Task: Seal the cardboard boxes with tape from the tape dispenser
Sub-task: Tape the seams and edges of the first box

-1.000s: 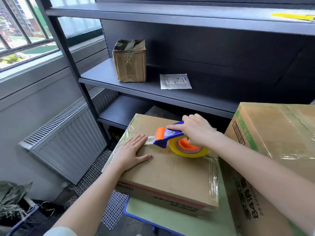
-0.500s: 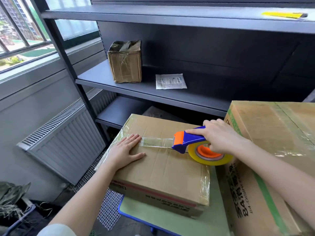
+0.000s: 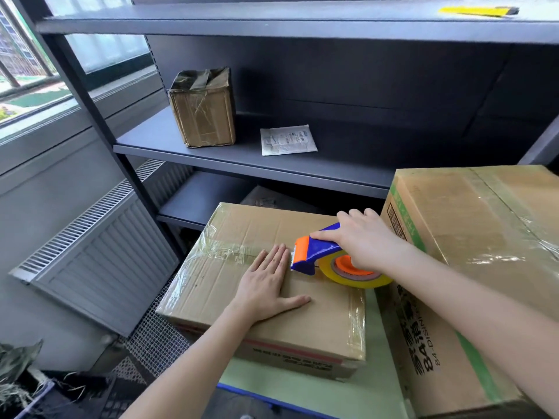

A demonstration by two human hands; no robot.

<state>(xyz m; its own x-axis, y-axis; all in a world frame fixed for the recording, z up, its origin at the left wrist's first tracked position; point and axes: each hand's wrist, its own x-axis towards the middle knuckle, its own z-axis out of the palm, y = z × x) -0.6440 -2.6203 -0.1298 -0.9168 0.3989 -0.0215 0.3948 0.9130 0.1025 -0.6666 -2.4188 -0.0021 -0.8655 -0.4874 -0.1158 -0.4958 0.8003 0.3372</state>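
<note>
A flat cardboard box (image 3: 211,285) lies on a pale green table (image 3: 378,397), with a strip of clear tape (image 3: 223,247) across its top from the left edge. My left hand (image 3: 269,285) presses flat on the lid, fingers straight, just left of the tape dispenser (image 3: 314,255). My right hand (image 3: 366,237) grips the blue and orange dispenser by its handle, holding it on the box top near the right side; its yellowish tape roll (image 3: 363,278) hangs over the box's right edge. A taller cardboard box (image 3: 484,237) stands right beside it.
A dark metal shelf unit (image 3: 242,155) rises behind the table, holding a small taped box (image 3: 202,110) and a white packet (image 3: 287,140). A yellow object (image 3: 478,10) lies on the top shelf. A grey radiator (image 3: 99,255) stands at the left under the window.
My right hand pulled the dispenser rightward across the box, laying tape. My left hand slid right along the lid after it, and now lies just beside the dispenser's cutter.
</note>
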